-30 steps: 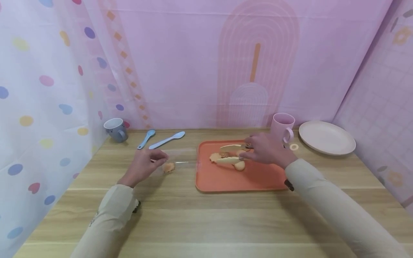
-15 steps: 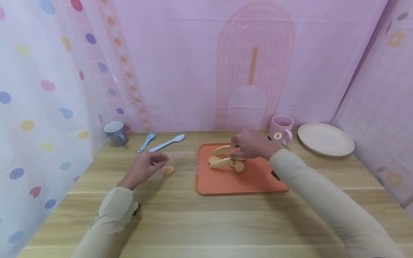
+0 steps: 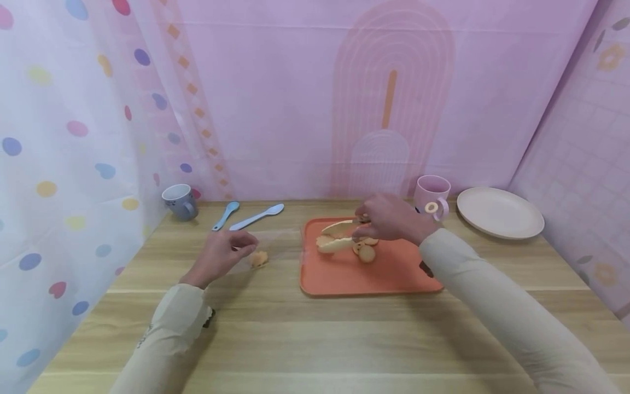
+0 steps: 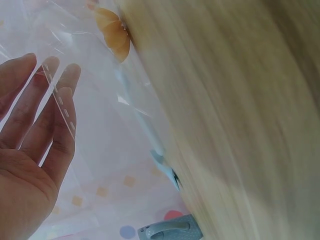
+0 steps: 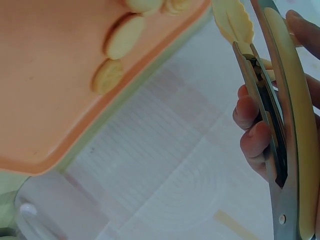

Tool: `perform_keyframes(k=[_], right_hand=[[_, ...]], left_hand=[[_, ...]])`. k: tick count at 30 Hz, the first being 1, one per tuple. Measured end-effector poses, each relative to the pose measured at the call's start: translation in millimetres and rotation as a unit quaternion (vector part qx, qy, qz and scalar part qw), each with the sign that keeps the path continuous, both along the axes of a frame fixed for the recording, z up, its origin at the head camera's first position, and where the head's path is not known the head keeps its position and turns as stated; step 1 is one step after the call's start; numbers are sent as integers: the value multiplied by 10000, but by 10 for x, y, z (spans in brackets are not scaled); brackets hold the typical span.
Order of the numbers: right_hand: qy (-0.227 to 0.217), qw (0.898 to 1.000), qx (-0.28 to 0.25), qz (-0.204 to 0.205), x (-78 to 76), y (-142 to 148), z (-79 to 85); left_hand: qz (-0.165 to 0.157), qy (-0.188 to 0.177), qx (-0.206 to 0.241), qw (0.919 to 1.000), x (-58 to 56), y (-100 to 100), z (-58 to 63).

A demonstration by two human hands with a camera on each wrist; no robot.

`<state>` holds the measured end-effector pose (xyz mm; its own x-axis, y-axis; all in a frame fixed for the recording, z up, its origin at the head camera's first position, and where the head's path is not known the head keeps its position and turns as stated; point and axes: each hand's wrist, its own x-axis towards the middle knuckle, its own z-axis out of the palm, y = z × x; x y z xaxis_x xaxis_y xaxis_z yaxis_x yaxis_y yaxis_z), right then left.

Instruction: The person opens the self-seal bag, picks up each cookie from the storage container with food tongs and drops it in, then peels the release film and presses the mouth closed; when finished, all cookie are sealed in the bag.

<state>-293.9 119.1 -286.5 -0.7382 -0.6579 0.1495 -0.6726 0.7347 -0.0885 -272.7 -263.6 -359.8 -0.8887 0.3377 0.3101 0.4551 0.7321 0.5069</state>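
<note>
My left hand point(image 3: 223, 254) pinches the edge of a clear plastic bag point(image 4: 95, 95) between thumb and fingertips. A golden, ridged cookie point(image 4: 114, 34) shows at the bag, low over the wooden table; the film is too clear to trace fully. With my right hand point(image 3: 394, 219) I grip metal tongs point(image 5: 287, 115) with cream handle covers and scalloped cream tips. The tongs' tips point(image 3: 336, 245) are spread apart over the left part of an orange tray point(image 3: 389, 279). Several round cookies point(image 3: 366, 254) lie on that tray, and some are partly hidden by the tongs.
At the back left stand a blue-grey mug point(image 3: 180, 202) and two blue spoons point(image 3: 258, 216). A pink mug point(image 3: 427, 191) and a beige plate point(image 3: 500, 213) are at the back right. Curtains point(image 3: 275, 109) close off the table's back and sides.
My right hand has moved left with the tongs, and their ring end has risen from table level to in front of the pink mug. The left hand stays nearly still with the bag.
</note>
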Motion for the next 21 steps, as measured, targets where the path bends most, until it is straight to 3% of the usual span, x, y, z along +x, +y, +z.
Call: perform_keyframes(k=[9, 15, 21], right_hand=[[-149, 9992, -336, 174, 123, -71, 77], [-78, 9980, -511, 358, 102, -242, -41], [-336, 9970, -635, 282, 41, -417, -174]], left_hand=[[0, -54, -51, 10000, -3, 22, 11], [21, -156, -107, 9998, -3, 32, 1], [-75, -122, -149, 9998, 2, 53, 1]])
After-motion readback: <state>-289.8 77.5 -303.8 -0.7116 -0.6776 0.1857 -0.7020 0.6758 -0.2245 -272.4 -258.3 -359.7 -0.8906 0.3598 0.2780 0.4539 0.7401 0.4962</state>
